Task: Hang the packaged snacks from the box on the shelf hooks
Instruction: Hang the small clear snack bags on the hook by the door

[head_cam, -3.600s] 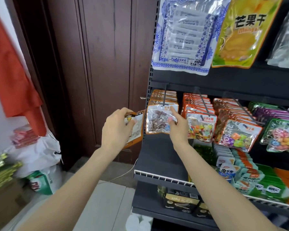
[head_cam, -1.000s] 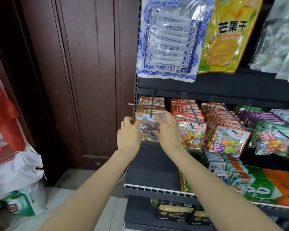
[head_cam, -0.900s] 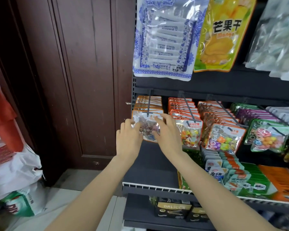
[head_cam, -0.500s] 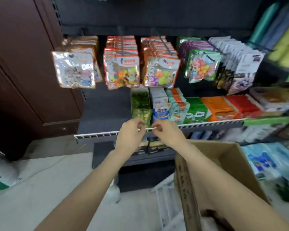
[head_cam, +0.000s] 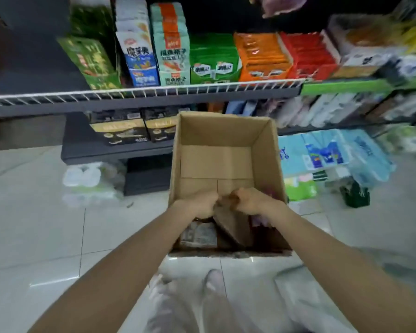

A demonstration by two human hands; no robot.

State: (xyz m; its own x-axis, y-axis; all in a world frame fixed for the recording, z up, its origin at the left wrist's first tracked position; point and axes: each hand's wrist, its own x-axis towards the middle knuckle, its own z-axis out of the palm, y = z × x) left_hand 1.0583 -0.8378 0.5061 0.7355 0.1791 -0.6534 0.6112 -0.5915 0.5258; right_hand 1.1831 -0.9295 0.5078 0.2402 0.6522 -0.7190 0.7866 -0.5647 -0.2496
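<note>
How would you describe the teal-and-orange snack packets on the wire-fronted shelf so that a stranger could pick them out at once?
Start at the dark shelf with the white wire rail above the open cardboard box. Along it stand rows of packets; the teal-and-orange snack packets are third from the left, between the blue-and-white packets and the green display box. Only they pair pale teal with an orange stripe.

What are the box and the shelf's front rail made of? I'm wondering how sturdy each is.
The box looks like plain brown corrugated cardboard, matte, with flap seams on its floor and a ragged near edge. The rail seems to be thin wire coated glossy white, judging by its evenly spaced short bars; the blur leaves its core unclear.
</note>
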